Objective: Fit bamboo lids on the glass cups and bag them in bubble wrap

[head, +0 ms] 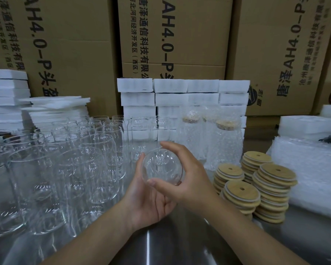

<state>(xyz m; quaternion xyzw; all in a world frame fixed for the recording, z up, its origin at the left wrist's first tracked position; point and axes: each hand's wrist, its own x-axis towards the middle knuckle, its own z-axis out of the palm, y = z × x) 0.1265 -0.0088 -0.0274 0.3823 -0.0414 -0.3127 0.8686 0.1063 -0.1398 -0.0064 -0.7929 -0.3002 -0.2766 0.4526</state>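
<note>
Behind the right hand (187,175), the cup (161,169) partly hides.

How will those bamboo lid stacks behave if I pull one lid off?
Probably tippy: the lid stacks lean and their discs sit offset, so a sideways nudge could spill them. Single lids look thin, stiff and light; lifting the top one straight up seems safest.

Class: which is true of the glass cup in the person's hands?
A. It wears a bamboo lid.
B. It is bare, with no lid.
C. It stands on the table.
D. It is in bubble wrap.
B: the glass cup, gripped by left hand and right hand, is clear throughout, no lid or wrap.
</note>
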